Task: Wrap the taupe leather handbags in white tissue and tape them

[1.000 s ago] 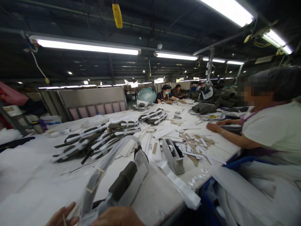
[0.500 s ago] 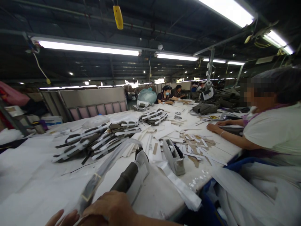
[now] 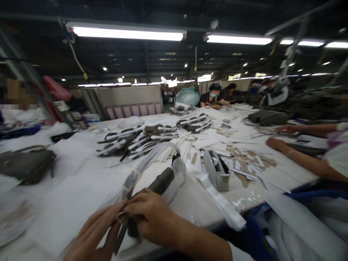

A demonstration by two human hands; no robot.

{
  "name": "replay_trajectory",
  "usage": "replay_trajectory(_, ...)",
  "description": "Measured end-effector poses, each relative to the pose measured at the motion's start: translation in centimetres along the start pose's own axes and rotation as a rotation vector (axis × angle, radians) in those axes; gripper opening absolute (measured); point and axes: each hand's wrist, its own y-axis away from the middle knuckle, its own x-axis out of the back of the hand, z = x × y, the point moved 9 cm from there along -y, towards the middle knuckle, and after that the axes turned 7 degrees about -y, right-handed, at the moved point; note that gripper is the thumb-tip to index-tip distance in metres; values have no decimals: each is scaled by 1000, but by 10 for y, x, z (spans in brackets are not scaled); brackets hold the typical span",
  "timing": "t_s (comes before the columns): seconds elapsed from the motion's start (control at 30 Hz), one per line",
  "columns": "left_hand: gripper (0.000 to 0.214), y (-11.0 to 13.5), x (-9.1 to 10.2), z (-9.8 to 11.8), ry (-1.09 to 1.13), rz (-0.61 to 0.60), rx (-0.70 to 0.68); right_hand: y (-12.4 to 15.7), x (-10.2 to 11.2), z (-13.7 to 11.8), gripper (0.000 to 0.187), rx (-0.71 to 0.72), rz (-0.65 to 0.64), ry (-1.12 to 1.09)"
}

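Note:
In the head view, an olive strap with a pale, frame-shaped buckle runs up from my hands, its upper length wrapped in translucent film. My right hand pinches the strap below the buckle. My left hand closes on the same spot, fingers long and pressed together, fingertips meeting those of the right. Just beyond my right hand lies a dark olive rolled piece, partly covered by that hand. A grey tape dispenser stands to its right.
Bundled olive straps with white wrapping lie farther back. Paper and card scraps are spread beyond the dispenser. An olive bag rests at left. A co-worker's hand is at right, above a blue bin of white sheets.
My view has turned left and tilted down, bringing the bag at left into sight. Both hands have come higher in view, now together on the strap below the buckle.

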Motion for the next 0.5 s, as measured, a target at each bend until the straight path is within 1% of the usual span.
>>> replay_trajectory(0.03, 33, 4, -3, 21, -162, -17, -95, 1, 4, -1, 31, -31, 5, -61)
replay_trajectory(0.07, 30, 7, -6, 35, -241, -24, -145, 2, 7, -1, 31, -71, 12, -106)
replay_trajectory(0.1, 31, 9, -8, 44, -282, -37, -156, 3, 9, 1, 32, -114, 13, -140)
replay_trajectory(0.17, 34, 11, -10, 47, -286, -58, -96, 6, 9, 4, 38, -182, 14, -192)
replay_trajectory(0.23, 38, 13, -9, 46, -235, -62, -26, 7, 8, 6, 45, -212, 28, -221)
replay_trajectory(0.3, 41, 15, -8, 47, -190, -58, 6, 7, 8, 9, 47, -230, 38, -227)
replay_trajectory(0.37, 43, 17, -7, 51, -200, -44, -16, 6, 7, 11, 47, -247, 31, -235)
replay_trajectory(0.4, 44, 20, -8, 55, -230, -43, -50, 6, 6, 12, 47, -257, 23, -256)
replay_trajectory(0.5, 44, 30, -13, 62, -345, -46, -171, 7, 3, 17, 47, -332, -9, -426)
